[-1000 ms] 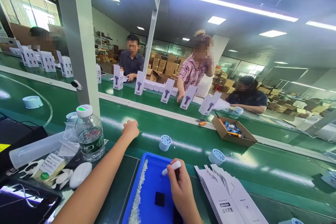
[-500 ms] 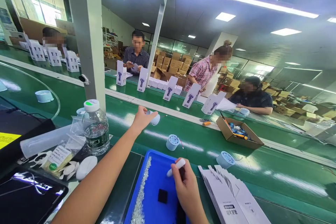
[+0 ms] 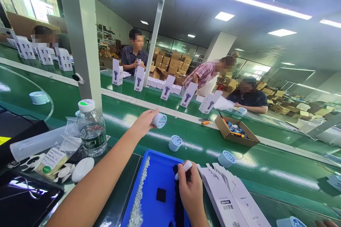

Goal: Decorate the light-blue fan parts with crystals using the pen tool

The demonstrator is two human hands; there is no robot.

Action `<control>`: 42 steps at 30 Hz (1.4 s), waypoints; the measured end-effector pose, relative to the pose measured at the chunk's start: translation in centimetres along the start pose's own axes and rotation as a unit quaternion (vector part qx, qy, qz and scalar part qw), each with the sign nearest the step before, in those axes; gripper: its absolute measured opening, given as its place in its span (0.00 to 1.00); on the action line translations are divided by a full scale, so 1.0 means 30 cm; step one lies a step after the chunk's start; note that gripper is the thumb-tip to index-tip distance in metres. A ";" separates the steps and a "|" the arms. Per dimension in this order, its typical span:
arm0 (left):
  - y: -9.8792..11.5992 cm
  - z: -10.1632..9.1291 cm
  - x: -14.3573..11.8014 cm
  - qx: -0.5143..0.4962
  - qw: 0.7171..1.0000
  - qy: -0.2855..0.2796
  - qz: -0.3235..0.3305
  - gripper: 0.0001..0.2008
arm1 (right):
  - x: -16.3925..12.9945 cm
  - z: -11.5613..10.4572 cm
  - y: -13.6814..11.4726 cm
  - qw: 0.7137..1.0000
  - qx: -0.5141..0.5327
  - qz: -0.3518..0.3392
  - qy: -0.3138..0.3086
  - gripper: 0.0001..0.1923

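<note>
Gripped in my left hand point(image 3: 145, 123), one pale-blue part point(image 3: 160, 120) is above the green belt point(image 3: 191, 131); my right hand point(image 3: 190, 186) pinches a white stick point(image 3: 187, 165) over the blue tray point(image 3: 154, 173). Two similar parts point(image 3: 175, 144), to the right, seem yet unhandled.

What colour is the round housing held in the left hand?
The round housing is light blue, clearest in the head view.

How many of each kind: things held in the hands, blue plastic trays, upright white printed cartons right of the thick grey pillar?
Light-blue round plastic part, left hand: 1
White stick-shaped object, right hand: 1
Blue plastic tray: 1
Upright white printed cartons, right of pillar: 5
Total: 8
</note>
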State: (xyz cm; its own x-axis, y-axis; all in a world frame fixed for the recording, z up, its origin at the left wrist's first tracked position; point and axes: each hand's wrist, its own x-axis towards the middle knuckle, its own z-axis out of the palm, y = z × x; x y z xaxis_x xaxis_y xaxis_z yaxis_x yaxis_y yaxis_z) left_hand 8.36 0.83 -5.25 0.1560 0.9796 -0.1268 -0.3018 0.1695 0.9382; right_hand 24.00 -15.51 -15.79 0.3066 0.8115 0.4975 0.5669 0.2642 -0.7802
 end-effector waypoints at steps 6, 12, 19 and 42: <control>0.005 0.013 0.001 -0.055 0.997 -0.011 -0.053 0.10 | -0.001 -0.006 -0.008 0.999 0.029 0.001 -0.041 0.12; 0.002 0.008 -0.006 -0.033 0.999 -0.023 -0.031 0.12 | 0.001 -0.007 0.001 0.997 0.060 0.006 -0.040 0.08; -0.004 0.007 -0.009 -0.013 0.999 -0.037 -0.009 0.16 | 0.008 0.002 -0.003 0.990 0.097 0.007 -0.104 0.10; -0.034 0.031 -0.022 0.063 0.995 -0.074 -0.024 0.17 | -0.012 -0.022 -0.080 0.983 0.084 -0.041 -0.158 0.07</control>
State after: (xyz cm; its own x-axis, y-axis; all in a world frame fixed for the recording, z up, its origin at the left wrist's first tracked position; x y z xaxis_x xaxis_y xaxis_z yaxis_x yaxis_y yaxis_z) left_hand 9.43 -0.09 -5.82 0.3078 0.9422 -0.1322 -0.1713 0.1915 0.9664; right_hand 23.05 -16.78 -13.85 -0.0034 0.8982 0.4396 0.4374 0.3967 -0.8070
